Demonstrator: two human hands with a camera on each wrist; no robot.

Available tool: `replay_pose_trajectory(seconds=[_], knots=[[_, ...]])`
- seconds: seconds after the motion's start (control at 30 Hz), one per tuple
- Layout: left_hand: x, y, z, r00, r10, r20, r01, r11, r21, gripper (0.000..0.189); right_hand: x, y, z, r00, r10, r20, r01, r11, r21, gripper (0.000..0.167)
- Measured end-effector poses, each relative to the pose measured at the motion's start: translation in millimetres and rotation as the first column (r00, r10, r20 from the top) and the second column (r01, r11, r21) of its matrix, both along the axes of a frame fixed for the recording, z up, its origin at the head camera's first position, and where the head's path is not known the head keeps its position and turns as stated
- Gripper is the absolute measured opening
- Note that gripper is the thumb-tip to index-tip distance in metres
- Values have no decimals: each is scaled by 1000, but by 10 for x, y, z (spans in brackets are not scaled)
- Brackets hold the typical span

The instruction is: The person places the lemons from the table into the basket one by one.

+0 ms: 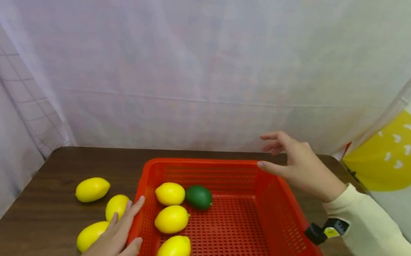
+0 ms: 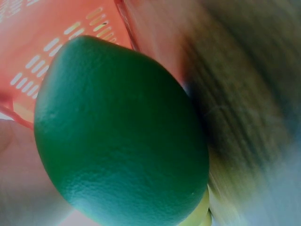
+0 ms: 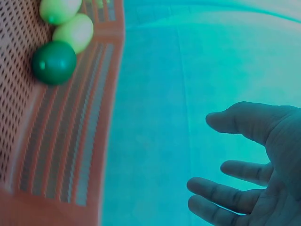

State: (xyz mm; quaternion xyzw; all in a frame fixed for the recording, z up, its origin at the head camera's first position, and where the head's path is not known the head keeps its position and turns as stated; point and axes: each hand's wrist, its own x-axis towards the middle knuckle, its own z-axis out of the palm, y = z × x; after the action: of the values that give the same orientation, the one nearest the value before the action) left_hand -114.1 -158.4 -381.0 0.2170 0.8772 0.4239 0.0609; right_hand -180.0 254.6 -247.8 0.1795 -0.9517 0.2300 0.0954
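A red plastic basket [image 1: 223,233] stands on the table, with three yellow lemons along its left side, one of them a lemon [image 1: 172,219] in the middle. A green lime [image 1: 198,197] lies beside the rearmost lemon. My left hand [image 1: 107,250] rests with extended fingers on the basket's left rim. Close under that wrist, another green lime [image 2: 122,136] fills much of the left wrist view. Over the back right corner of the basket hovers my right hand [image 1: 297,167], fingers apart and holding nothing; in the right wrist view its thumb [image 3: 244,120] stands away from the fingers.
Left of the basket, on the brown wooden table [image 1: 41,219], lie a lemon [image 1: 92,189], a second lemon [image 1: 116,206] and a third lemon [image 1: 90,235] partly behind my left hand. A white curtain [image 1: 193,57] hangs behind the table. A yellow shape [image 1: 390,156] appears at right.
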Motion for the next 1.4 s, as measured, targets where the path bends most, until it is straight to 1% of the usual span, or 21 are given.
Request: replay_pose_trajectory(seconds=[0.07,0.13,0.27,0.47,0.63,0.7,0.8,0.93,1.0,1.1,1.2,1.27,1.33,1.4], knots=[[0,-4,2,1000,0,9,0,1000,2,68,62,99,53,1000,-22,-8,22,1000,16,63],[1,-7,4,1000,-1,16,1,1000,0,68,118,187,74,999,-45,-9,45,999,24,66],[-2,-7,17,999,-3,41,3,1000,-1,69,205,354,38,997,-78,-12,78,997,28,71],[-8,-6,35,999,-7,37,8,1000,-8,69,313,552,-113,995,-99,-16,99,994,34,75],[-6,-9,34,1000,-8,26,8,1000,-9,69,375,655,-230,994,-112,-11,113,993,44,80],[-4,-7,32,1000,-10,20,10,1000,-4,69,397,693,-283,993,-116,-11,117,992,41,80],[-2,-4,31,1000,-10,21,10,1000,-6,69,431,752,-395,993,-110,-33,112,993,34,82],[-6,-3,33,999,-4,36,5,1000,-16,70,511,808,-599,994,-93,-52,94,996,12,94],[-9,-5,38,999,-1,37,2,1000,-20,70,563,817,-708,995,-93,-29,93,996,-6,100],[-5,-10,36,1000,1,18,0,1000,-20,70,624,801,-856,993,-106,44,108,994,-35,105],[1,-10,31,1000,1,-4,-1,1000,-14,69,678,762,-972,985,-126,116,133,990,-55,108],[2,-6,30,1000,-2,-9,2,1000,-7,69,717,732,-1030,977,-140,160,156,984,-88,109],[3,0,31,1000,-8,-9,8,1000,-1,68,758,702,-1077,974,-137,180,163,977,-138,108],[4,3,33,1000,-8,-9,8,1000,3,68,787,669,-1116,967,-109,230,165,957,-239,107]])
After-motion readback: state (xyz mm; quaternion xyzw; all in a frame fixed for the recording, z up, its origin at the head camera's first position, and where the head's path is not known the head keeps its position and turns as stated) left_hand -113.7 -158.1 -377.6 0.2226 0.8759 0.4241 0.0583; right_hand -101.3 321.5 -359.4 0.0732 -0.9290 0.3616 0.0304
